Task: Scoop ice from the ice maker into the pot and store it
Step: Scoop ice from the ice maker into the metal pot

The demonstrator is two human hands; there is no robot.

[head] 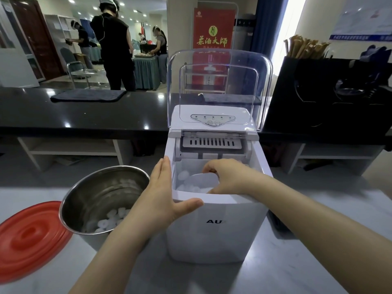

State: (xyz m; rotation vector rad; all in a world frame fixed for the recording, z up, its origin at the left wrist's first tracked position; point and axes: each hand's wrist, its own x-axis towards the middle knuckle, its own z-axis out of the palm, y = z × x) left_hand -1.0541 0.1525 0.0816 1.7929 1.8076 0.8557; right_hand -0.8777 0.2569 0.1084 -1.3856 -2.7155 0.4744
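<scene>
Head view: right hand down inside the bin of the white ice maker, fingers curled round a translucent scoop lying on the ice cubes; left hand spread wide and flat against the machine's front left corner, thumb along the front rim, holding nothing, bracing. Clear lid tipped up and back, out of the way. Stainless pot just left of the machine, touching or nearly touching the left forearm, a shallow layer of ice at the bottom, so likely mid-task with more loads to go. Red pot lid flat on the tabletop left of the pot, apart from it. Best done by pushing the scoop low under the cubes, lifting level, clearing the bin's front rim before swinging left. Tight spots: bin walls close round the right hand, braced left arm sits across the path to the pot and may need lifting. Open tabletop right of the machine; front edge not in view.
</scene>
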